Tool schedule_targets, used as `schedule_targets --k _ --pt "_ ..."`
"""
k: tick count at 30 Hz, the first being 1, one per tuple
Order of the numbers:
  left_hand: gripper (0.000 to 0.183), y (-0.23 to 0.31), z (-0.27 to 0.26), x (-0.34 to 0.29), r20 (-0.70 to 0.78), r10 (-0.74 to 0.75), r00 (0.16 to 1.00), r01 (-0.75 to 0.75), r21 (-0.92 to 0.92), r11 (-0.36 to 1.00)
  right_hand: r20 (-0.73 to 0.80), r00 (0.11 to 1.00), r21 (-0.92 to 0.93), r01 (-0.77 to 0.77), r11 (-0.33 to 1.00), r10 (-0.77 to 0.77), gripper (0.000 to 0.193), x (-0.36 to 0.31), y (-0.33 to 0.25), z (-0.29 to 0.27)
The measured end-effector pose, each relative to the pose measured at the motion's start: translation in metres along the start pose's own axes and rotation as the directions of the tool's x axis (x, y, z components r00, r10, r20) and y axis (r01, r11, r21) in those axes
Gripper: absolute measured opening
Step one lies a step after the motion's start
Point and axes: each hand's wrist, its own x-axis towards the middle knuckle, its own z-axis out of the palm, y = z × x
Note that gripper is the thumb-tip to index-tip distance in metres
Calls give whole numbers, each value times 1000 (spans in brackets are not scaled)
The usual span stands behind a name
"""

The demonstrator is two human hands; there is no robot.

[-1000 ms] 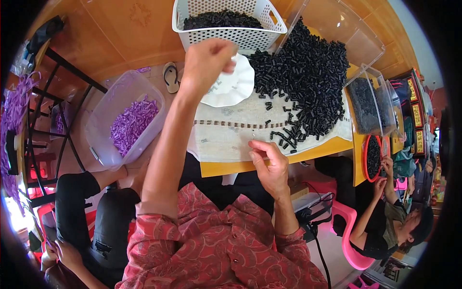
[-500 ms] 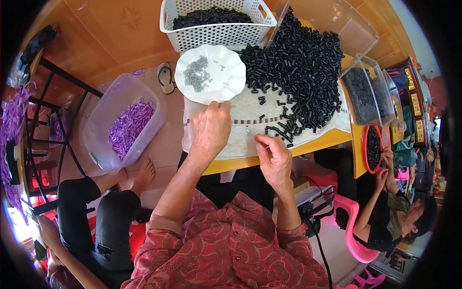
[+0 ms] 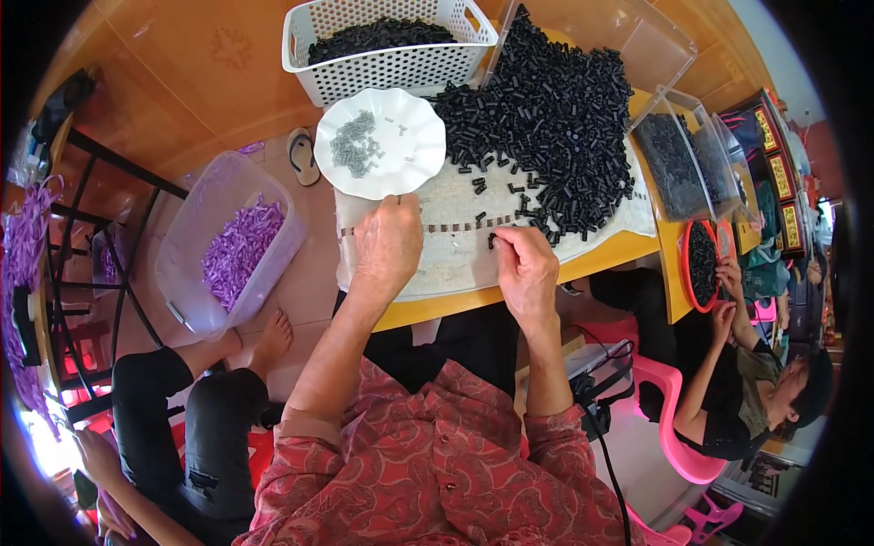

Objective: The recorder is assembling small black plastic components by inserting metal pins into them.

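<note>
My left hand (image 3: 390,244) is closed in a pinch at the near rim of a white scalloped plate (image 3: 423,150). Whatever lies between its fingertips is too small to make out. On the plate is a heap of small silvery pins (image 3: 355,146). Over the front of the pale cloth (image 3: 446,273), my right hand (image 3: 530,273) pinches a small black plastic piece (image 3: 492,241), which sticks out left of the fingertips. Beyond that hand spreads a big pile of short black plastic tubes (image 3: 546,127), with a few loose ones at its near edge.
A white perforated basket (image 3: 391,80) of black pieces stands at the back. Clear boxes (image 3: 678,164) stand at right. A co-worker's hands (image 3: 726,291) are at a red tray (image 3: 689,282). On the floor at left is a bin (image 3: 182,273) of purple strips, beside another person's legs (image 3: 214,428).
My right hand now has a black piece at its fingertips and is closed more tightly. My left hand stays pinched by the plate. The whole view has shifted slightly.
</note>
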Motion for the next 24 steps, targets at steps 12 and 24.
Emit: schedule_targets --k 12,24 --pt "10 2 -7 -8 25 -70 997 71 -36 997 -27 999 -243 22 970 -30 12 39 10 27" --pt "9 7 -22 -22 -215 -68 974 -31 -428 903 52 998 -101 -29 994 34 11 42 12 34"
